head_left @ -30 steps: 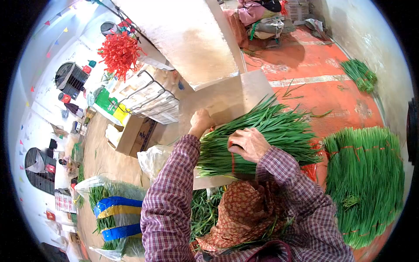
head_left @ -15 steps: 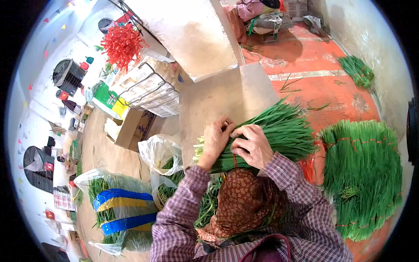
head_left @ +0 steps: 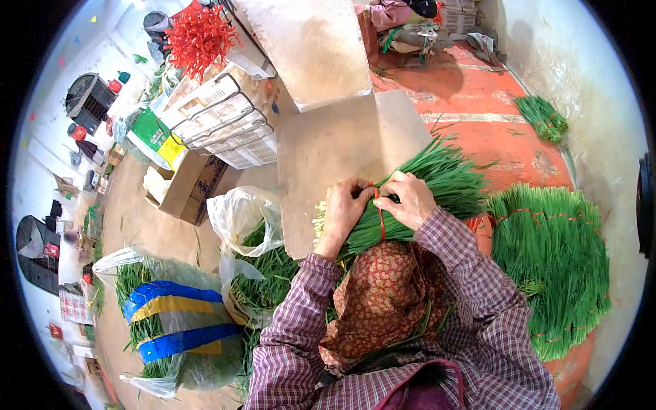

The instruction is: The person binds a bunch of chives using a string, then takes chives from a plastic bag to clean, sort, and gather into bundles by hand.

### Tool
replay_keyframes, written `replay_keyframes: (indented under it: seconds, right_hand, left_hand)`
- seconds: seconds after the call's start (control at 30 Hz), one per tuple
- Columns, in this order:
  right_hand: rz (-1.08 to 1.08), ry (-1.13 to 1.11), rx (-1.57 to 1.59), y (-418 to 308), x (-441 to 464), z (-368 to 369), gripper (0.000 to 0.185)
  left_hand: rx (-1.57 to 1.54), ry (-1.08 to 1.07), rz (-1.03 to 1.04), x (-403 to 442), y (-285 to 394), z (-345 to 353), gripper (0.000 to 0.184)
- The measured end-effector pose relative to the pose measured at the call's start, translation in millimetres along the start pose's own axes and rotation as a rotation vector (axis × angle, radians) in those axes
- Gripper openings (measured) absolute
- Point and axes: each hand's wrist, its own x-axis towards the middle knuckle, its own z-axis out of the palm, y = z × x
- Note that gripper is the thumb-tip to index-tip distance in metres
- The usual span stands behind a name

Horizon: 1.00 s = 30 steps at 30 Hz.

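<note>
Pinching red tie [head_left: 381,222] around green bundle [head_left: 451,181], frame centre, with left hand [head_left: 344,207] and right hand [head_left: 411,200], both curled closed. Showing greens [head_left: 131,277] inside taped bag [head_left: 184,320], lower left; pale material [head_left: 156,183] inside carton [head_left: 180,201], left side

Single head-worn cam, wide fisheye, round frame, dark corners. Looks forward and steeply down from above the wearer's chest; plaid sleeves [head_left: 290,335] enter from the bottom edge. Left grip [head_left: 345,210] and right grip [head_left: 408,200] close-up, around mid-frame, green bundle [head_left: 441,171] right there too. Orange-red floor [head_left: 471,89] recedes toward top; white wall [head_left: 44,157] far left, small, tilted.
</note>
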Motion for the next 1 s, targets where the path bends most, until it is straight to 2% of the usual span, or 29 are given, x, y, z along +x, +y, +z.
replay_keyframes:
  seconds: [0.1, 0.17, 0.63, 1.0]
  right_hand:
    - [0.111, -0.084, -0.048, -7, 9, -4, 0.028]
    - [0.100, -0.096, -0.073, -2, 13, 1, 0.030]
    - [0.179, -0.143, 0.009, -1, 14, 1, 0.029]
    - [0.251, -0.152, 0.109, 1, 10, 1, 0.034]
  left_hand:
    - [-0.032, 0.009, -0.043, -1, 0, 1, 0.013]
    - [-0.036, 0.017, -0.062, -2, 3, -1, 0.012]
    - [0.104, 0.122, 0.207, -9, 6, 2, 0.005]
    - [0.192, 0.066, 0.241, -16, 12, 1, 0.006]
